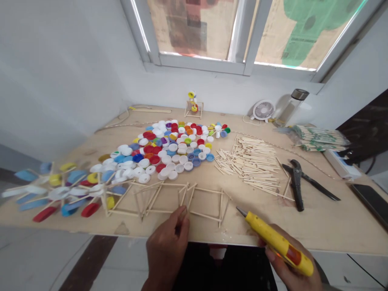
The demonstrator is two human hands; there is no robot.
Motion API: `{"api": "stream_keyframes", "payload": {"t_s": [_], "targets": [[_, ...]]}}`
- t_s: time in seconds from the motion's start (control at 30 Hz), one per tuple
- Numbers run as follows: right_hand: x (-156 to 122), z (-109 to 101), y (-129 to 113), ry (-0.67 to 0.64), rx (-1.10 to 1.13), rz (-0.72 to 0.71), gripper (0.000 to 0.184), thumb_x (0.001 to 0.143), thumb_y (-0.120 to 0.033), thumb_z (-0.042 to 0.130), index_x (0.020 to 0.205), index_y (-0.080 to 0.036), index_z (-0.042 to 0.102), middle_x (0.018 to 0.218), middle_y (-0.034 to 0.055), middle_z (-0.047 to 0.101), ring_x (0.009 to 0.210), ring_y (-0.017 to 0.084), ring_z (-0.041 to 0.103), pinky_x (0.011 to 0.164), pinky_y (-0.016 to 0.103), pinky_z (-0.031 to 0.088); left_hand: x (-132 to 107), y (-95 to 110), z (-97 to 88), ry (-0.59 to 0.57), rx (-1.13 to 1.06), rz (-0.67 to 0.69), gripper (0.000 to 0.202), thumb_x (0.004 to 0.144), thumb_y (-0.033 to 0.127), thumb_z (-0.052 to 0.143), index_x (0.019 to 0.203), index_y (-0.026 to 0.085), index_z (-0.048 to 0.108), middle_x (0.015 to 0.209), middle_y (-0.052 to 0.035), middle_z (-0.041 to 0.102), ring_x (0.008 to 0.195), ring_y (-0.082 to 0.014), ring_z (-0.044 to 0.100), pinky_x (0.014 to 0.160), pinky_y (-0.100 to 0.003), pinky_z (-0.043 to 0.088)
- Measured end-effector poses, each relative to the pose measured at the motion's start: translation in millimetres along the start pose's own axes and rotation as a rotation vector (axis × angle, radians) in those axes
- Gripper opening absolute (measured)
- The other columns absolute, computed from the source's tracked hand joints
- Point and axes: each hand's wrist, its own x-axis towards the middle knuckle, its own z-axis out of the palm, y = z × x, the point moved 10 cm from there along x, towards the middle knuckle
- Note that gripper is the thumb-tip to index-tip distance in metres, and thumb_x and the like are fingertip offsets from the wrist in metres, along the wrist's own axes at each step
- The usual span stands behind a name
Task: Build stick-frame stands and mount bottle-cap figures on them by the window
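While a plywood tabletop [303, 226] is bearing spread bottle caps [169, 149], the left hand [168, 246] is pinching the wooden stick frame [184, 196] at the near edge, seemingly steadying it. The right hand [291, 270] is gripping a yellow glue gun [279, 242], its nozzle pointing at the frame.

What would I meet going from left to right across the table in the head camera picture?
Cap pinwheels → pile of bottle caps → pile of wooden sticks → pliers → phone.
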Motion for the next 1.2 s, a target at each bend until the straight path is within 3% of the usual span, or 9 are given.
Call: {"api": "stream_keyframes", "payload": {"t_s": [0.23, 0.4, 0.6, 0.97, 1.2], "targets": [[-4, 10, -5, 0.003, 0.072, 0.021, 0.018, 0.079, -0.038, 0.062, 0.090, -0.025, 0.068, 0.077, 0.0022, 0.068, 0.072, 0.021, 0.066, 0.063, 0.025, 0.054, 8, 3, 2.1, 0.012, 0.016, -0.010, 0.030, 0.089, 0.036, 0.045, 0.086, 0.019, 0.069, 0.059, -0.0008, 0.070, 0.050, -0.0142, 0.065, 0.053, -0.021, 0.046], [0, 29, -19, -0.167, 0.111, -0.031, 0.018, 0.082, -0.040, 0.056, 0.082, -0.025, 0.066, 0.074, 0.0013, 0.064, 0.061, 0.016, 0.060, 0.058, 0.024, 0.051, 9, -5, 1.7, -0.016, -0.108, -0.097, 0.026, 0.086, 0.037, 0.049, 0.081, 0.020, 0.068, 0.056, 0.0020, 0.067, 0.049, -0.0129, 0.064, 0.051, -0.020, 0.046], [-4, 45, -20, -0.262, 0.086, -0.060, 0.021, 0.086, -0.038, 0.054, 0.096, -0.022, 0.064, 0.085, 0.0056, 0.065, 0.075, 0.020, 0.062, 0.068, 0.026, 0.051, 0, -19, -5.2, -0.082, -0.307, -0.245, 0.024, 0.081, 0.041, 0.055, 0.077, 0.021, 0.067, 0.056, 0.0056, 0.067, 0.046, -0.0094, 0.062, 0.048, -0.015, 0.046], [-4, 74, -33, -0.424, -0.008, -0.138, 0.019, 0.089, -0.028, 0.049, 0.105, -0.023, 0.058, 0.089, 0.0046, 0.065, 0.076, 0.018, 0.062, 0.071, 0.029, 0.052, -9, -24, -0.9, -0.140, -0.377, -0.316, 0.022, 0.080, 0.040, 0.055, 0.073, 0.022, 0.065, 0.051, 0.0075, 0.064, 0.042, -0.0087, 0.059, 0.045, -0.015, 0.044], [-5, 83, -33, -0.447, -0.036, -0.194, 0.019, 0.087, -0.023, 0.050, 0.105, -0.023, 0.056, 0.089, 0.0043, 0.066, 0.077, 0.018, 0.062, 0.070, 0.027, 0.049, -10, -27, -0.6, -0.170, -0.392, -0.317, 0.019, 0.080, 0.039, 0.056, 0.075, 0.022, 0.064, 0.051, 0.0082, 0.064, 0.042, -0.0086, 0.059, 0.045, -0.015, 0.044]]}}
